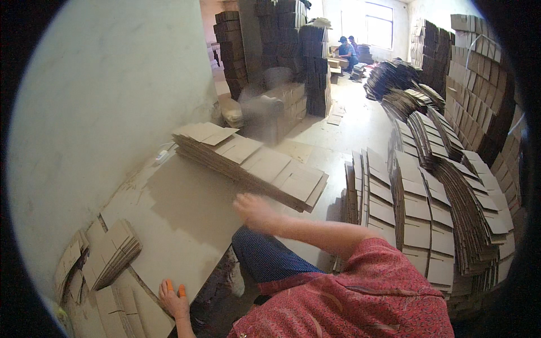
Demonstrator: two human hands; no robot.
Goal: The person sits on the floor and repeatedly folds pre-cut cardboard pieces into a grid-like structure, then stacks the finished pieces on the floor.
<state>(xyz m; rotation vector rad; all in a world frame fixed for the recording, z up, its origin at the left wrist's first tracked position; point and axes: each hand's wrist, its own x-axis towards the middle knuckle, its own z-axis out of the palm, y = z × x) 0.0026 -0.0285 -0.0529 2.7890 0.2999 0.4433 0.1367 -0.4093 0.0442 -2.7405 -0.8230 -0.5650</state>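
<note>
My left hand (172, 299) rests flat on a large brown cardboard sheet (180, 219) on the floor, fingers apart, with orange finger covers on two fingertips. My right hand (252, 209) is blurred and hovers over the sheet's far edge. It holds nothing and is just short of a long fanned stack of flat cardboard blanks (253, 163). My knee in blue trousers (265, 259) is beside the sheet. A smaller pile of folded cardboard pieces (112, 253) lies to the left of my left hand.
A pale wall (101, 112) runs along the left. Tall leaning rows of cardboard blanks (428, 214) fill the right side, with stacked bundles (479, 90) behind them. A covered armchair (265, 107) and high stacks (231, 50) stand further back. Two people (346, 50) work by the far window.
</note>
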